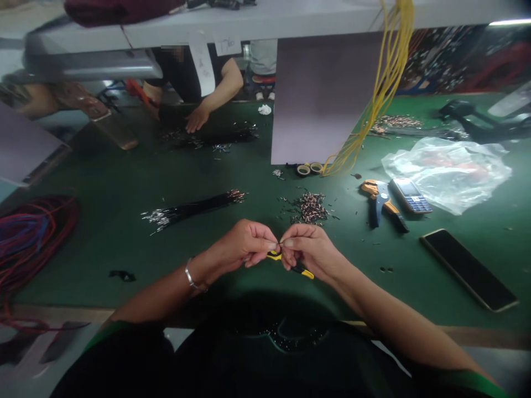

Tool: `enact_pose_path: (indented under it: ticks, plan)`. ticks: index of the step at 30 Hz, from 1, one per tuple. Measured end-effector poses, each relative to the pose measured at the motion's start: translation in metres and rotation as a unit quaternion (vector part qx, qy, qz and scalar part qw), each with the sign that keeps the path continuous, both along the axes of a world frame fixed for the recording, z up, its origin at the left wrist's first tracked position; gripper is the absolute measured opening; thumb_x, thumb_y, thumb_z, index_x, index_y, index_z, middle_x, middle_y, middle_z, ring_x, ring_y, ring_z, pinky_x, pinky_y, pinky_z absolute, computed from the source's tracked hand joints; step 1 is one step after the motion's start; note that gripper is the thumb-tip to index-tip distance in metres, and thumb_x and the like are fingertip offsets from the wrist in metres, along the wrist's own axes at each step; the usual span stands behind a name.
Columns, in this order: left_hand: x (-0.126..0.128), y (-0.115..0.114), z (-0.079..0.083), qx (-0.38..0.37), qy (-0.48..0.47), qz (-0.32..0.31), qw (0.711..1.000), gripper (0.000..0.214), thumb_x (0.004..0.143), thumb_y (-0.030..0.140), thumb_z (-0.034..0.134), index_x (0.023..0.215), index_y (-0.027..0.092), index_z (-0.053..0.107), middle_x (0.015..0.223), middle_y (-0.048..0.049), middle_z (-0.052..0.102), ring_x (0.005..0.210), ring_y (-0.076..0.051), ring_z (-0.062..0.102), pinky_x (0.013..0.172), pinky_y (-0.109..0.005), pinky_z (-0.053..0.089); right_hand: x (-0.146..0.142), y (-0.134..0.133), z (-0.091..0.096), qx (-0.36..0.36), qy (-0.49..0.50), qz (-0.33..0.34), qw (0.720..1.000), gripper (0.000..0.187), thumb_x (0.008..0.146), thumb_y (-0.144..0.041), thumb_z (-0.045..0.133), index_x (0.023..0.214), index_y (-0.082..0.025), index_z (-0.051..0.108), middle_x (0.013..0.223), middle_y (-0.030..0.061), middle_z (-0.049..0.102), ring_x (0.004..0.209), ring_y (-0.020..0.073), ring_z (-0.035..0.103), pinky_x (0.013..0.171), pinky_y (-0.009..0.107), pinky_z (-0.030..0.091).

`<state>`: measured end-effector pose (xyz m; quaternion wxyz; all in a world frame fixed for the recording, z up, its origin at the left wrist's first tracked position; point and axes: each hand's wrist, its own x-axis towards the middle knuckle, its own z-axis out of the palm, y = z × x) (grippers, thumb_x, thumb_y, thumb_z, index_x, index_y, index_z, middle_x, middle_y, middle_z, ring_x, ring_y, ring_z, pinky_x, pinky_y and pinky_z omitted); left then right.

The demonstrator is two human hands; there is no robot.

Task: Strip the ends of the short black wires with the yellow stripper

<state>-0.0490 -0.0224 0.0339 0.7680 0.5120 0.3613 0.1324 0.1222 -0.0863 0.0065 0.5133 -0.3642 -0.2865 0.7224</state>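
Note:
My left hand (244,245) and my right hand (309,250) meet fingertip to fingertip over the green table (124,243), both pinched closed on a tiny piece I cannot make out. A yellow-and-black tool (305,272) lies partly hidden under my right hand. Just beyond my hands sits a small pile of cut wire bits (310,208). A bundle of black wires (194,208) with bare ends lies to the left of it.
Orange-handled wire strippers (381,203), a keypad phone (410,195), a smartphone (468,269) and a clear plastic bag (448,168) lie at the right. Yellow wires (385,83) hang beside a grey panel (323,99). Red and blue cable coils (29,237) sit left. Another person's hand (196,119) works opposite.

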Motion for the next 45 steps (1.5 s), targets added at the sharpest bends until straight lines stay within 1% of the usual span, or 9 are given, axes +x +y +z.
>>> enact_pose_path:
  ticks: [5,16,27,32,34,35,38,41,45]
  plan:
    - [0.0,-0.002,-0.003,0.056,0.039,0.012,0.998,0.012,0.067,0.027,0.069,0.065,0.015,0.068,0.038,0.0031,0.051,0.03,-0.005,0.036,0.033,-0.017,0.024,0.003,0.001,-0.001,0.024,-0.049,0.004,0.998,0.01,0.068,-0.022,0.077,0.067,-0.016,0.069,0.052,-0.0011,0.067,0.042,0.0102,0.059,0.046,0.022,0.049]
    - [0.0,-0.007,0.005,0.163,0.112,0.008,0.98,0.009,0.071,0.02,0.061,0.067,0.013,0.064,0.041,0.005,0.052,0.037,-0.005,0.041,0.041,-0.017,0.031,0.002,0.004,-0.008,0.06,-0.087,-0.003,0.994,0.008,0.067,-0.018,0.076,0.068,-0.016,0.068,0.054,-0.0008,0.067,0.044,0.0105,0.06,0.046,0.023,0.047]
    - [0.001,-0.004,-0.009,0.038,0.035,0.029,0.998,0.015,0.072,0.027,0.063,0.065,0.014,0.06,0.042,0.0021,0.056,0.033,-0.005,0.041,0.036,-0.017,0.03,0.0,0.009,-0.01,0.08,-0.156,-0.012,0.984,0.009,0.068,-0.02,0.076,0.07,-0.015,0.068,0.057,-0.0011,0.066,0.049,0.0105,0.061,0.052,0.025,0.051]
    - [0.0,-0.006,-0.01,0.069,0.033,0.058,0.995,0.014,0.07,0.025,0.064,0.065,0.013,0.061,0.043,0.0015,0.058,0.032,-0.004,0.04,0.035,-0.017,0.028,0.001,0.01,-0.015,0.096,-0.209,-0.006,0.973,0.014,0.073,-0.028,0.072,0.075,-0.015,0.067,0.06,-0.0004,0.066,0.052,0.0112,0.062,0.054,0.027,0.053]
    - [0.0,-0.007,-0.009,0.078,0.036,0.063,0.994,0.013,0.07,0.024,0.064,0.065,0.012,0.062,0.044,0.001,0.059,0.033,-0.004,0.041,0.036,-0.017,0.028,0.004,0.009,-0.018,0.14,-0.293,-0.018,0.946,0.013,0.077,-0.029,0.068,0.079,-0.016,0.066,0.064,0.0002,0.066,0.056,0.0122,0.062,0.057,0.028,0.053]
    - [-0.001,-0.007,-0.009,0.083,0.039,0.069,0.993,0.013,0.07,0.024,0.064,0.066,0.012,0.062,0.045,0.0005,0.06,0.033,-0.004,0.041,0.036,-0.017,0.028,0.006,0.008,-0.021,0.175,-0.351,-0.029,0.92,0.011,0.078,-0.028,0.066,0.081,-0.017,0.066,0.067,0.0007,0.067,0.06,0.013,0.063,0.059,0.029,0.053]
    - [-0.002,-0.007,-0.008,0.093,0.037,0.095,0.99,0.014,0.07,0.024,0.065,0.066,0.011,0.062,0.05,-0.0019,0.063,0.035,-0.004,0.045,0.038,-0.017,0.031,0.011,0.001,-0.029,0.293,-0.522,-0.037,0.8,0.018,0.079,-0.025,0.063,0.095,-0.018,0.065,0.087,0.0065,0.07,0.079,0.0194,0.066,0.075,0.036,0.055]
    - [-0.004,-0.006,-0.007,0.086,0.036,0.115,0.989,0.016,0.07,0.026,0.066,0.067,0.011,0.063,0.053,-0.003,0.064,0.038,-0.006,0.049,0.039,-0.019,0.036,0.013,-0.008,-0.04,0.341,-0.629,0.022,0.698,0.042,0.076,-0.027,0.066,0.115,-0.014,0.059,0.11,0.0146,0.066,0.103,0.0286,0.062,0.093,0.047,0.05]
    - [-0.006,-0.005,-0.006,0.068,0.037,0.141,0.987,0.017,0.069,0.027,0.068,0.069,0.01,0.065,0.058,-0.0044,0.066,0.042,-0.008,0.052,0.04,-0.019,0.038,0.011,-0.014,-0.052,0.345,-0.69,0.078,0.631,0.054,0.073,-0.028,0.068,0.123,-0.011,0.055,0.118,0.0171,0.061,0.114,0.0323,0.054,0.101,0.05,0.044]
